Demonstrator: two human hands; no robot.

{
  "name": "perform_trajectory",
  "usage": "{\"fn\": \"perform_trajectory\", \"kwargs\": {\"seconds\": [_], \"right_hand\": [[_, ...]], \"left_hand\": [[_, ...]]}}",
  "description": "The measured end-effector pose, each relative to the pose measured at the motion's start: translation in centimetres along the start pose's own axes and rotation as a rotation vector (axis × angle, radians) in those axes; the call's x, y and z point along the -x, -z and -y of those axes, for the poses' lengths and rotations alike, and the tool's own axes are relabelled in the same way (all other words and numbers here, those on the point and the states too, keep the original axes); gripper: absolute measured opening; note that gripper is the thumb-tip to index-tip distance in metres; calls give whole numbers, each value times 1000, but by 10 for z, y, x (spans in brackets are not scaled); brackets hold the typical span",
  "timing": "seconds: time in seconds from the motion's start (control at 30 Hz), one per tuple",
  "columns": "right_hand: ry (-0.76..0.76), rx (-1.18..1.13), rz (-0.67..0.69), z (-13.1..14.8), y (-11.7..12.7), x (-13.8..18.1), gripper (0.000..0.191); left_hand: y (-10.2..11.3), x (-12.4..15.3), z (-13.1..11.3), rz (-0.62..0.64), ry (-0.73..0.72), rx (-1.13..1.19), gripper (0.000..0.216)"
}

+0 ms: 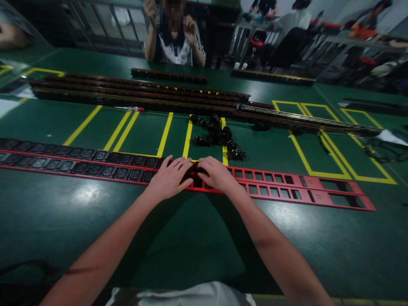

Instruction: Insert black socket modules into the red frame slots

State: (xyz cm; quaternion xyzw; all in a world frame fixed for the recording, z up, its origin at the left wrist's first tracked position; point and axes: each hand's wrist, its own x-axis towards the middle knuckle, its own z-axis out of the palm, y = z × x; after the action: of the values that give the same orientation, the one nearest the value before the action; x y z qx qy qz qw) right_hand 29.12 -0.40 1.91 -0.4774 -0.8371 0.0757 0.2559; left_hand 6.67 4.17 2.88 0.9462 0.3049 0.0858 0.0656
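Observation:
Two red strips (274, 183) with rows of rectangular cutouts lie side by side across the table. Black sockets (108, 171) fill their left part, while the cutouts on the right are open. My left hand (170, 178) lies on the strips with its fingers stretched out, over the last filled places. Close beside it, my right hand (218, 175) has its fingers bent down around a black socket at the strips, partly hidden by the fingers. A loose pile of black sockets (218, 134) lies just beyond my hands.
Long dark rails (137, 93) lie across the table beyond the pile, with a red-handled screwdriver (137, 109) near them. Yellow tape (165, 134) marks the green tabletop (105, 238). A person (175, 42) sits opposite with both hands raised. Cables (382, 148) lie at right.

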Motion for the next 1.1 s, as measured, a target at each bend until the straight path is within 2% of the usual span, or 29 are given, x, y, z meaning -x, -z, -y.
{"fn": "perform_trajectory", "kwargs": {"seconds": [0.27,0.5,0.67,0.73,0.83,0.9,1.0,1.1], "right_hand": [[0,111,51,1,1,-1,20],[-16,150,-15,-1,-2,-1,20],[-34,149,-6,-1,-2,-1,18],[-151,223,-92,-1,-1,-1,20],[-481,388,-263,-3,-1,-1,27],[-623,422,-223,-5,-2,-2,28],[-637,399,-79,-5,-4,-2,30],[-644,450,-143,-4,-3,-3,26]], "left_hand": [[1,0,0,5,4,3,47],[1,1,0,27,-12,-32,52],[-1,1,2,26,-17,-39,52],[-1,1,2,21,-13,-40,51],[0,1,-1,14,8,-58,51],[1,1,-6,3,21,-81,51],[0,0,-15,-20,10,-103,50],[-5,-3,-21,-16,-63,-100,52]]}}
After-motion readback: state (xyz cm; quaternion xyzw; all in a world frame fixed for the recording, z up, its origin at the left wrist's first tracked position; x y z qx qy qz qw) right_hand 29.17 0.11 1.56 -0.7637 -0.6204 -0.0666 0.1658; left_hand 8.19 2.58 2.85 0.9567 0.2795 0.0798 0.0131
